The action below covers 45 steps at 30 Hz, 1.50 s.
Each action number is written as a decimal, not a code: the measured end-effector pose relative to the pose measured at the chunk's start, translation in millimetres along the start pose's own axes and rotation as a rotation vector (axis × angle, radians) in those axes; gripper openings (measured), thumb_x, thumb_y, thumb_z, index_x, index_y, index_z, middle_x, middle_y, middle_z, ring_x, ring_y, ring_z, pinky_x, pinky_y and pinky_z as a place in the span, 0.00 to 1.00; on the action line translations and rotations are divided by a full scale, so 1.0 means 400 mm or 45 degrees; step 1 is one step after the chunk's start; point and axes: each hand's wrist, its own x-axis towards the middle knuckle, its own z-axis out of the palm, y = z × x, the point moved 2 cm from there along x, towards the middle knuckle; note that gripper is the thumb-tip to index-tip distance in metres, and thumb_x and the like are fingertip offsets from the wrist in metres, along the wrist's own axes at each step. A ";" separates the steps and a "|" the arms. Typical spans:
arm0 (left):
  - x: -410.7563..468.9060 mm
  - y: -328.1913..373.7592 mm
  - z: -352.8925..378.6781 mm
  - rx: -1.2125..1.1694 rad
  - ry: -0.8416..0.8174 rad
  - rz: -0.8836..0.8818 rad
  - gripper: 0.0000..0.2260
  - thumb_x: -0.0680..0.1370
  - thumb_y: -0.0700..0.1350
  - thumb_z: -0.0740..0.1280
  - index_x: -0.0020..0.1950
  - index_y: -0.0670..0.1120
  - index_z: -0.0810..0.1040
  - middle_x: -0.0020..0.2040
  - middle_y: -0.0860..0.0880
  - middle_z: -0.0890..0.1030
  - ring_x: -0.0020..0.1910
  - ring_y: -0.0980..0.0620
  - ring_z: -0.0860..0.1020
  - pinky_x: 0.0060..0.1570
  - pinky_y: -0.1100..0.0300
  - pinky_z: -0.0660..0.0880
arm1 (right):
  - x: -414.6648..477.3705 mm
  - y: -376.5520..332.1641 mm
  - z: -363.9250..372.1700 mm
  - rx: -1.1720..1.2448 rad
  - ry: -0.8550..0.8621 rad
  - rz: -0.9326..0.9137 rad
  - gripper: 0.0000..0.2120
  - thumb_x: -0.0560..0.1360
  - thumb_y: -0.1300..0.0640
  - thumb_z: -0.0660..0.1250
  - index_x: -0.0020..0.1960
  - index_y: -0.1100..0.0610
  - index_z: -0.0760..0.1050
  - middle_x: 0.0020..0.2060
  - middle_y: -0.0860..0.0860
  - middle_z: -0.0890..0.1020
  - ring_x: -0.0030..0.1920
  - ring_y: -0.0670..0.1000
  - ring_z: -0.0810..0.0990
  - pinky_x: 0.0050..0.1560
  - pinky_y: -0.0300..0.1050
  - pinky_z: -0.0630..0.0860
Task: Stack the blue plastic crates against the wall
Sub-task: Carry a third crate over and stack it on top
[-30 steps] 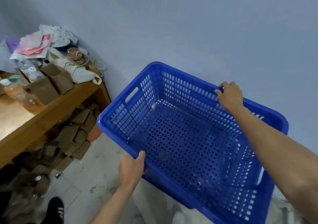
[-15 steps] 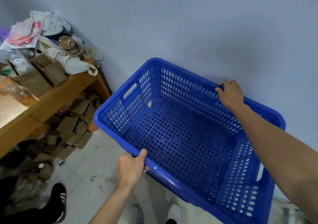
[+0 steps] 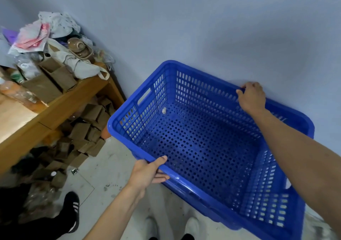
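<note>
Blue crate [image 3: 203, 147] close to the wall [image 3: 203, 27], left hand [image 3: 147, 173] clamped on near rim, right hand [image 3: 251, 99] gripping far rim, cluttered wooden table [image 3: 55, 108] at left.

The left hand [image 3: 147, 171] reaches forward from the bottom of the view. Its thumb lies on top of a blue rim and its fingers curl under, in a closed grip. The left arm is bare and bent a little. The right hand [image 3: 251, 99] reaches far out, arm almost straight. Its fingers hook over the far rim, palm down.
</note>
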 end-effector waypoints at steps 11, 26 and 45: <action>0.017 0.029 -0.011 0.213 -0.113 0.020 0.30 0.67 0.61 0.77 0.55 0.37 0.83 0.40 0.40 0.88 0.40 0.44 0.87 0.38 0.56 0.84 | -0.039 0.014 -0.039 -0.156 -0.210 -0.045 0.23 0.77 0.57 0.60 0.70 0.66 0.64 0.66 0.64 0.69 0.61 0.65 0.71 0.61 0.59 0.70; -0.015 0.167 -0.068 1.563 -0.427 0.195 0.38 0.66 0.77 0.61 0.36 0.41 0.84 0.30 0.45 0.86 0.29 0.48 0.85 0.38 0.59 0.79 | -0.336 -0.029 -0.051 -0.081 -0.512 -0.108 0.22 0.82 0.53 0.57 0.74 0.58 0.63 0.72 0.58 0.67 0.66 0.60 0.71 0.58 0.54 0.72; 0.060 0.184 -0.156 2.454 -0.319 1.523 0.09 0.80 0.41 0.65 0.60 0.45 0.72 0.49 0.45 0.80 0.44 0.45 0.78 0.43 0.51 0.76 | -0.967 -0.135 -0.075 -0.270 -0.370 0.198 0.27 0.74 0.30 0.55 0.51 0.53 0.74 0.44 0.50 0.78 0.46 0.56 0.79 0.46 0.50 0.73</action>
